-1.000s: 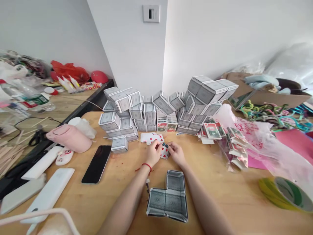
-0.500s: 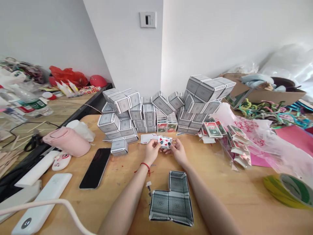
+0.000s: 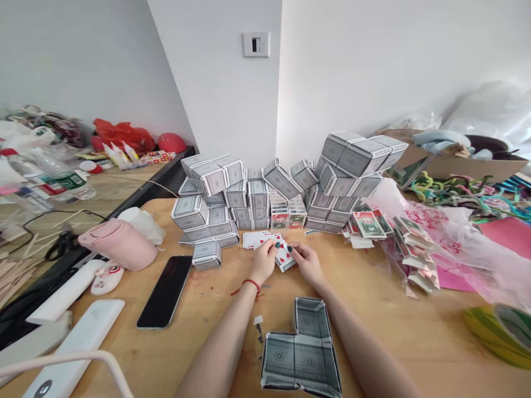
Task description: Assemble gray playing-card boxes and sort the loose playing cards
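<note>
**Red hearts on thin card, grasped from both sides**

I have the playing card [image 3: 284, 256] between the two hands, just above the middle of the wooden table [image 3: 199, 301] or resting on it; from here I cannot tell which. The left hand [image 3: 264, 261] pinches it near the left edge, thumb and fingertips together. The right hand [image 3: 309, 265] grasps the right edge, thumb laid against the face, its other fingers mostly hidden. A grey patterned strip shows along the near edge; whether it is a folded flap or a second card, I can't make out.

I'd expect it to handle as next to no weight: springy, slick-faced, quick to crease under a hard squeeze. I'd take it lightly by opposite edges, fingertips only, keeping pressure off the middle.

Loose cards [image 3: 251, 240] lie just beyond the left hand. Nearer me, between the forearms, sits an L-shaped open shell [image 3: 302, 359] with card-back patterning; its walls look thin, so I'd hold it low, by a corner.
</note>
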The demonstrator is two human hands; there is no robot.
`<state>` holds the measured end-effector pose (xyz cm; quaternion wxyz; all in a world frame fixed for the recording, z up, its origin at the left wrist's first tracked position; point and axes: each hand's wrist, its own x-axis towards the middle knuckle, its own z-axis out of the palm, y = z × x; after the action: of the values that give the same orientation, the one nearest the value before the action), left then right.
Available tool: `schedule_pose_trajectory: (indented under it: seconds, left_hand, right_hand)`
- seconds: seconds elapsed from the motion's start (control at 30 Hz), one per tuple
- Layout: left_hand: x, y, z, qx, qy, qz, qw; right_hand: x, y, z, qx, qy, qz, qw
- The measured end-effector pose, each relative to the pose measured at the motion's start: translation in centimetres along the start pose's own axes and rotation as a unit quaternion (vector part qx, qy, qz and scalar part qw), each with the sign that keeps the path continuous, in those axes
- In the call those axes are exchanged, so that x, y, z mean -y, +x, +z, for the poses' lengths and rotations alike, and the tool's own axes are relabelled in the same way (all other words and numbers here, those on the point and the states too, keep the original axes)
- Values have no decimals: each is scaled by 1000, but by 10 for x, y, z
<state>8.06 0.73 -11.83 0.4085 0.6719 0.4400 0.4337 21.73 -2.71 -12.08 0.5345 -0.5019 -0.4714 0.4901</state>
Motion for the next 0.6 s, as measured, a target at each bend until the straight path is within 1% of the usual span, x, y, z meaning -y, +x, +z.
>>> schedule_pose_trajectory:
  seconds: [0.13,0.23,0.33,0.47,0.6]
  left_hand:
    - [-2,-3,1,27,41,15,999]
    - [-2,-4,2,23,40,18,999]
    - [-2,-3,2,13,10,14,1000]
    - [-3,-3,2,4,-44,-12,999]
    - [-4,-5,2,34,-104,-70,991]
  right_hand:
    - [-3,-1,1,6,12,-30,999]
    - [-7,1,0,11,6,-26,1000]
    - [-9,2,-2,-1,1,-31,1000]
    - [-8,3,-2,-32,12,-41,999]
    - [-6,2,-1,-60,45,-26,997]
